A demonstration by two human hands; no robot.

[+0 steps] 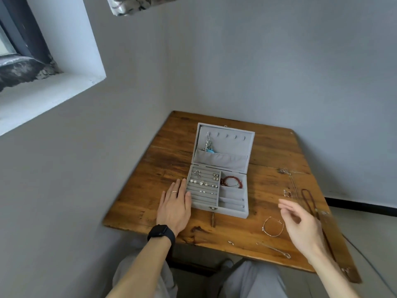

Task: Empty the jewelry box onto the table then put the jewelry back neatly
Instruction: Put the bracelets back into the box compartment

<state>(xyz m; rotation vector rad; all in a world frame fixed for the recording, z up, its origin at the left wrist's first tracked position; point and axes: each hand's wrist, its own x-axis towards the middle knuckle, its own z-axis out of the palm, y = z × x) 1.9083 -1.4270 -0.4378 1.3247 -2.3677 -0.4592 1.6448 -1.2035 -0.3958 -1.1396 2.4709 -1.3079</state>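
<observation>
Wooden surface (225, 236) in a grey corner carries the open jewelry box (232, 211), with earrings (204, 183) and a red bracelet (231, 182) inside. At its left wall the left hand (175, 208) lies flat, touching it. Right of the box, the right hand (300, 224) hovers loosely curled and empty, near a thin bangle (272, 226) and a dark bead necklace (307, 201).

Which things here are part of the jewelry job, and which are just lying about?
Job: open grey velvet jewelry box, thin metal bangle, dark beaded necklace, red bead bracelet inside.
Lying about: black wristwatch, patterned hanging cloth, white window ledge.
</observation>
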